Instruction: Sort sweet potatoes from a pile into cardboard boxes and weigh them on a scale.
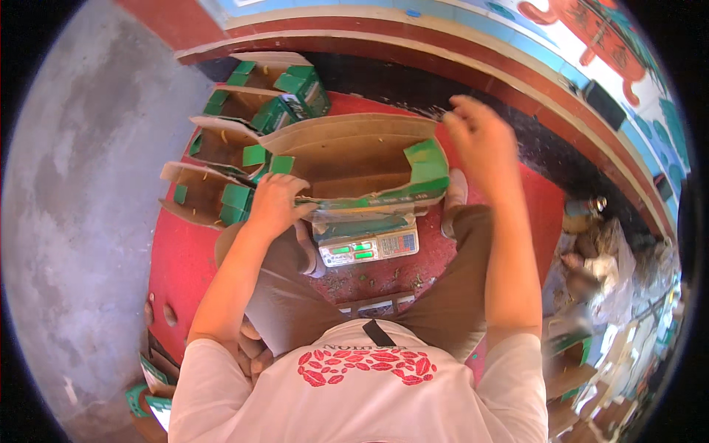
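A wide open cardboard box [347, 151] with green printed sides sits between my legs, on top of an electronic scale [367, 249] with lit green displays. Its brown inside appears bare, and the far wall bows outward. My left hand [277, 205] grips the box's near left corner, thumb and fingers about the edge. Beyond the box's right end, my right hand [484, 140] is raised and touches nothing; motion blurs it, but its thumb and fingers are apart. A green flap [427, 162] stands at that right end.
Several open green cardboard boxes [210, 193] are lined up at the left on the red mat [173, 251]. Brown roundish lumps [170, 315] lie at the mat's left edge. A clear plastic bag [613, 258] and a small jar-like container [586, 206] are at the right. A wall [354, 29] curves behind.
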Demonstrator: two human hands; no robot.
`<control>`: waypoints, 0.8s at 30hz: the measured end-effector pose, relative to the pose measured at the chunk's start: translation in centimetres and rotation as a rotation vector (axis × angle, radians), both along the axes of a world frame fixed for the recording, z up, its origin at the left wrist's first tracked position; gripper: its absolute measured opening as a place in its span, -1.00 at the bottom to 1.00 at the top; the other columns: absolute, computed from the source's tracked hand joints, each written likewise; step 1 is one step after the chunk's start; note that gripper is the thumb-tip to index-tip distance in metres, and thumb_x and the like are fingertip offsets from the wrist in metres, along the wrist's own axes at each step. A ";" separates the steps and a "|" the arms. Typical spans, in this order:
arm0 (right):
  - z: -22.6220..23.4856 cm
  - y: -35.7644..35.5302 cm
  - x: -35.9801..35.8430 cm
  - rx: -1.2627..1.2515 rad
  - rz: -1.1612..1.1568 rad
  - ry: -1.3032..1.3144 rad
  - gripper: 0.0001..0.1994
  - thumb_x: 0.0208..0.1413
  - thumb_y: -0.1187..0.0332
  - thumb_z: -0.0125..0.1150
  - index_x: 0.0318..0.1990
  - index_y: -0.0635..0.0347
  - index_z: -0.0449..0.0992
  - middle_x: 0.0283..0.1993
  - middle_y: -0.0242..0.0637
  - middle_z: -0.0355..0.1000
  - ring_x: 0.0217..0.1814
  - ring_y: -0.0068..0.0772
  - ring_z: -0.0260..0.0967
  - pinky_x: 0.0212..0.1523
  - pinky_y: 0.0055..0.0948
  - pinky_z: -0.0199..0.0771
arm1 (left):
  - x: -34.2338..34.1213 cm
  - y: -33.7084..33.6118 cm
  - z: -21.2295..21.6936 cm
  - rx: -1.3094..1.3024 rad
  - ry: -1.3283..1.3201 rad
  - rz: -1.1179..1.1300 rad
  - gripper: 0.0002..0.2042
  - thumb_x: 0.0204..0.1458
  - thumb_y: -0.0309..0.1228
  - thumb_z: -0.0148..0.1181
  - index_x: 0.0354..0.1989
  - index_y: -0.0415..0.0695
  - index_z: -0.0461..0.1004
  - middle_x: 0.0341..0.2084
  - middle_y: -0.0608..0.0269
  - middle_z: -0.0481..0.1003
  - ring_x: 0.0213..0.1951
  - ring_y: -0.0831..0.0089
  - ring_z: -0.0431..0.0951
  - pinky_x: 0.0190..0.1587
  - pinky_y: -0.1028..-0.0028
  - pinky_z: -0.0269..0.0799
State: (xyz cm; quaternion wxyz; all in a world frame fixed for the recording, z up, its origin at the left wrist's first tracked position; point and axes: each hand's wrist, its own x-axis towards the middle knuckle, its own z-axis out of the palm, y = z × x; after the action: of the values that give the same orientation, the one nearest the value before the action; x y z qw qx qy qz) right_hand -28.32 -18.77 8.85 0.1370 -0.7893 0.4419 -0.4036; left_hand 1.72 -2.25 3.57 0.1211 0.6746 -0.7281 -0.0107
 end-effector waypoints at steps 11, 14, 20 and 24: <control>-19.1 14.5 -23.0 0.628 -0.600 0.047 -0.76 0.09 0.24 0.09 -0.27 0.24 0.53 -0.37 0.12 0.45 -0.29 0.11 0.44 -0.28 -0.16 0.43 | -1.1 -0.7 0.1 0.135 -0.020 0.048 -0.79 -0.07 -0.27 0.26 -0.32 -0.11 0.55 -0.41 0.13 0.54 -0.32 0.11 0.54 -0.29 0.29 0.41; -29.3 26.4 -25.6 0.957 -0.677 0.274 -0.74 0.07 0.21 0.12 -0.25 0.21 0.53 -0.44 -0.03 0.50 -0.38 -0.15 0.51 -0.33 -0.27 0.43 | -0.1 -0.5 -0.9 0.139 -0.019 0.028 -0.78 -0.05 -0.28 0.25 -0.28 -0.13 0.55 -0.38 0.11 0.55 -0.30 0.11 0.55 -0.26 0.32 0.42; -37.5 45.0 -26.1 1.627 -0.663 0.490 -0.68 0.05 0.21 0.04 -0.10 0.16 0.48 -0.14 0.04 0.48 -0.09 0.01 0.46 -0.04 -0.17 0.46 | 0.8 -0.5 -1.4 0.162 -0.031 0.084 -0.75 0.00 -0.29 0.23 -0.22 -0.18 0.54 -0.37 0.03 0.56 -0.27 0.12 0.56 -0.20 0.33 0.41; -38.2 49.2 -24.6 1.566 -0.501 0.842 -0.63 0.06 0.26 0.01 0.04 0.14 0.39 -0.04 -0.02 0.45 0.01 0.02 0.42 -0.01 -0.18 0.45 | 0.1 -0.7 -1.2 0.191 0.009 0.124 -0.76 0.02 -0.32 0.20 -0.21 -0.20 0.53 -0.36 0.00 0.56 -0.27 0.13 0.56 -0.19 0.34 0.41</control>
State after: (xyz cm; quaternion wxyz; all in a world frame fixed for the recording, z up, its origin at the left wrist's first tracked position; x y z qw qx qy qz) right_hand -52.91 30.46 -29.30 0.3684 -0.4343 0.7601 0.3129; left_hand 1.79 -2.98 2.36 0.0603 0.7266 -0.6803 -0.0756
